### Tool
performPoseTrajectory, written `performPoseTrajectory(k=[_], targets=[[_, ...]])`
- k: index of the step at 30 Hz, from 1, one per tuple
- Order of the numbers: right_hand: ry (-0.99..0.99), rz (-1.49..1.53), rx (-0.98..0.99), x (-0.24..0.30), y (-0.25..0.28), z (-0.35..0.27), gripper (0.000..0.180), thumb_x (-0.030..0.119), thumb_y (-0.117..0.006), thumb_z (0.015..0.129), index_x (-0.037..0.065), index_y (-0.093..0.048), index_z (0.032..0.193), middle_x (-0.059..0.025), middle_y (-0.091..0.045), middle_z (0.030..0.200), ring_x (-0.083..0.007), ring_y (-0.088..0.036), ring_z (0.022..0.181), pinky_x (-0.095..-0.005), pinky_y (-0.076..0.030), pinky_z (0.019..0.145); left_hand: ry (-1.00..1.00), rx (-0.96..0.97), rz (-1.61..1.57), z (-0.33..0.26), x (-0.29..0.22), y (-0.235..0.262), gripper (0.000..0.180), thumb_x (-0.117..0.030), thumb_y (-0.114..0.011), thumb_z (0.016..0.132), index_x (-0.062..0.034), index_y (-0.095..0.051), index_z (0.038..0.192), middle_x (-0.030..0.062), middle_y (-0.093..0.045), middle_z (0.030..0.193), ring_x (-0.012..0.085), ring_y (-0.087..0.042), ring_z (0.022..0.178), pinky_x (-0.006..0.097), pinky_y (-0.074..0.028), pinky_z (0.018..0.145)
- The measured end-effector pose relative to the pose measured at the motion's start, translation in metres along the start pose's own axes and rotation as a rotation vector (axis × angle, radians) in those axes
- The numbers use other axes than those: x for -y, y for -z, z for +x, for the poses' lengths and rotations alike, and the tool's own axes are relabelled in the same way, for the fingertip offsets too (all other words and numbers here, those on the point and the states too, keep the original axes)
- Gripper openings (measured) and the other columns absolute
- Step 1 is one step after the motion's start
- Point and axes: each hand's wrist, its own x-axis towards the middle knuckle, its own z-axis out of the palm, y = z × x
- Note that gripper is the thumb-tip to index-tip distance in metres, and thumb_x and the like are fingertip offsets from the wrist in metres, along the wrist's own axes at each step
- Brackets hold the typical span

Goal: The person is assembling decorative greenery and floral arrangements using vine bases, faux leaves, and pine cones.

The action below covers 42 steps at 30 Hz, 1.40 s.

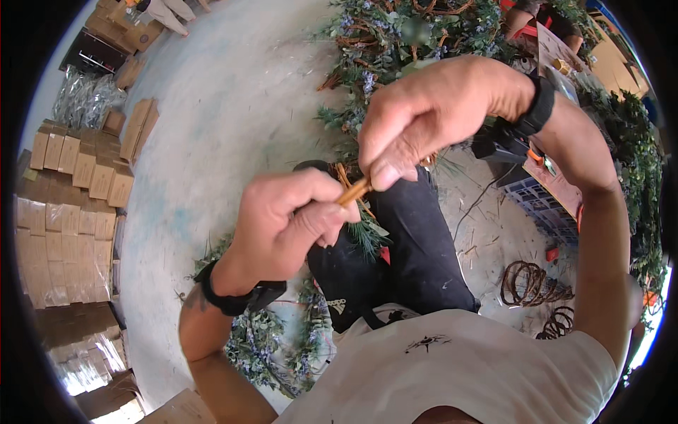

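Both of my hands are raised over my lap, closed on a short length of brown twig (353, 191). My left hand (286, 222) pinches its lower end between thumb and fingers. At the upper end, the thumb and fingertips of my right hand (427, 116) press on it. The twig slants up to the right and looks like thin strands side by side. Beneath the hands, a sprig of green needles (369, 239) lies against my dark trousers, with more brown twig beside it. My fingers hide how far the twig runs into each grip.
A heap of greenery with blue berries (417, 42) lies ahead. A leafy wreath (265, 350) is on the floor near my left arm. Vine coils (530, 286) and a blue crate (540, 215) sit at the right. Cardboard boxes (70, 212) are stacked left. Other people show at the top edges.
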Motion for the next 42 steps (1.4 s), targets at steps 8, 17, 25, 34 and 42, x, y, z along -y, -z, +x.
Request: performPoseTrajectory(k=[8, 17, 25, 34, 42], targets=[[-0.165, -1.098, -0.492, 0.015, -0.004, -0.001, 0.026, 0.029, -0.066, 0.099, 0.008, -0.072, 0.113, -0.0096, -0.076, 0.106, -0.0340, -0.071, 0.107, -0.0438, -0.057, 0.086, 0.040, -0.442, -0.485, 0.012, 0.046, -0.024, 0.028, -0.022, -0.056, 0.109, 0.0000, -0.059, 0.092, 0.0028, -0.053, 0.068, 0.0105, -0.048, 0.057, 0.026, -0.042, 0.052], [-0.082, -1.307, -0.792, -0.048, -0.007, 0.029, 0.030, 0.006, -0.067, 0.083, 0.009, -0.070, 0.113, -0.0088, -0.074, 0.107, -0.0337, -0.072, 0.104, -0.0424, -0.061, 0.079, -0.146, -0.666, -0.170, 0.028, 0.069, -0.031, 0.019, -0.012, -0.061, 0.106, 0.0036, -0.071, 0.104, 0.0037, -0.064, 0.070, 0.0088, -0.057, 0.057, 0.024, -0.043, 0.053], [0.019, -0.970, -0.651, -0.101, -0.035, 0.046, 0.050, -0.002, -0.072, 0.077, 0.009, -0.066, 0.125, -0.0104, -0.070, 0.122, -0.0341, -0.067, 0.115, -0.0431, -0.061, 0.087, 0.134, -0.712, -0.225, -0.011, 0.085, -0.064, 0.020, -0.012, -0.061, 0.106, 0.0031, -0.073, 0.113, 0.0036, -0.067, 0.075, 0.0078, -0.059, 0.064, 0.022, -0.045, 0.057], [0.003, -0.834, -0.586, -0.070, -0.023, 0.032, 0.024, 0.022, -0.066, 0.099, 0.009, -0.072, 0.118, -0.0126, -0.072, 0.110, -0.0356, -0.066, 0.113, -0.0462, -0.055, 0.094, 0.131, -0.605, -0.157, -0.021, 0.080, -0.040, 0.021, -0.014, -0.064, 0.105, 0.0035, -0.073, 0.113, 0.0045, -0.067, 0.075, 0.0094, -0.060, 0.064, 0.024, -0.046, 0.059], [-0.138, -0.194, -0.403, -0.058, -0.029, 0.028, 0.030, 0.028, -0.063, 0.105, 0.004, -0.069, 0.121, -0.0135, -0.071, 0.108, -0.0287, -0.067, 0.105, -0.0406, -0.050, 0.090, 0.141, -0.422, 0.030, -0.017, 0.057, -0.004, 0.019, -0.014, -0.068, 0.103, 0.0036, -0.076, 0.103, 0.0035, -0.066, 0.074, 0.0086, -0.058, 0.064, 0.024, -0.045, 0.059]])
